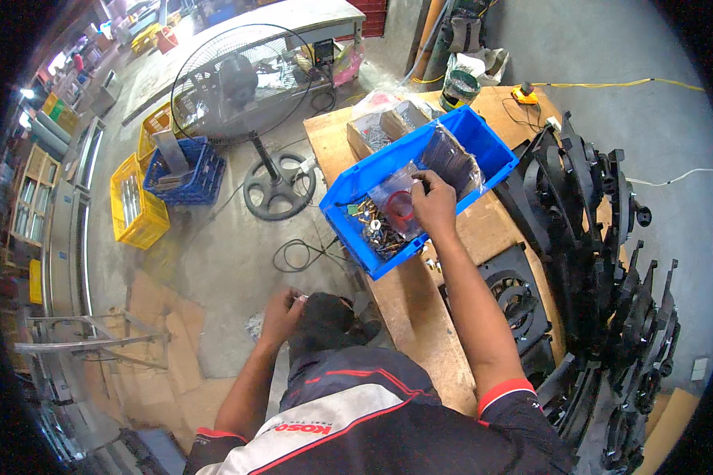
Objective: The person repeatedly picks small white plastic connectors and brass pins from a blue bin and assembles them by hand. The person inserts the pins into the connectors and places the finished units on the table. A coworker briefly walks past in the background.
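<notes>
Right below me, my dark shirt [467, 419] is filling the lower edge, and my left hand [280, 318] is hanging out to the left of the wooden table [408, 317], its fingers curling inward; a small pale thing [301, 298] is showing at the tips, though I cannot tell what it is or whether I am pinching it. Farther out, my right hand [436, 204] is reaching over the table, thumb and fingers bending together and pinching the edge of a clear plastic bag [390, 191] with a red loop [402, 207] showing in it. That bag is lying just left of those fingers and toward me, in the near half of a blue bin [495, 150], over a heap of small metal fasteners [388, 244]; my hand is covering part of it, so I cannot tell its long axis surely. The bin's own long axis is slanting from near left to far right, and my right hand is plainly being the nearer one, my left hanging well apart. Beyond the bag, a wrapped stack [451, 158] is standing across the bin, black frame-like parts [562, 206] are crowding the table's right side, and farther off a pedestal fan [234, 79] is standing on the floor near a blue crate [186, 170] and a yellow crate [142, 210]
</notes>
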### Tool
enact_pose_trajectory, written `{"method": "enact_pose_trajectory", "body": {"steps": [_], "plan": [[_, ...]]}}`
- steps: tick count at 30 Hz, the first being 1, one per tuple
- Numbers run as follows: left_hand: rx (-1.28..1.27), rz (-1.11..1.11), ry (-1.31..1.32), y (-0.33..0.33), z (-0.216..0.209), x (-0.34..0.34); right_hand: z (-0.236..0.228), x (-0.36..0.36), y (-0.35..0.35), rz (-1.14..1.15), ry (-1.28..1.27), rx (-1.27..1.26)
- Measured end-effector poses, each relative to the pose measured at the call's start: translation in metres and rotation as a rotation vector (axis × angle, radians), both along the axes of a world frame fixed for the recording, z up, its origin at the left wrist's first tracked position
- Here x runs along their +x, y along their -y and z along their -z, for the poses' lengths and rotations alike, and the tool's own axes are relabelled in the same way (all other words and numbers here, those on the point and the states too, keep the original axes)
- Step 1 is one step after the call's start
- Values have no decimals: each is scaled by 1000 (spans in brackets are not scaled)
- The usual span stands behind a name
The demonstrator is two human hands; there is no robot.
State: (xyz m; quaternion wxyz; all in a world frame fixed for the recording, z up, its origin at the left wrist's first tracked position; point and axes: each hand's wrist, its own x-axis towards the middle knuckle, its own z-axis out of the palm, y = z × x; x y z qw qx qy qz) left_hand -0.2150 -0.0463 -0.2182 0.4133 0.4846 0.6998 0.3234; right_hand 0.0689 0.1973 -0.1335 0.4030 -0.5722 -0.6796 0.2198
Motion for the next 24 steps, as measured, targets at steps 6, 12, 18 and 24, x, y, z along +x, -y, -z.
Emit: {"method": "enact_pose_trajectory", "body": {"steps": [6, 12, 18, 24], "plan": [[17, -27, 7, 21, 34, -14, 8, -3, -9, -16, 244, -182], [-29, -63, 20, 9, 17, -8, -1, -10, -7, -137, 406, -256], [50, -53, 13, -15, -8, -10, 21, -19, -25, -678, 1079, -383], [12, -131, 180, -28, 22, -38, 70, -44, -64, -828, 1295, -624]]}}
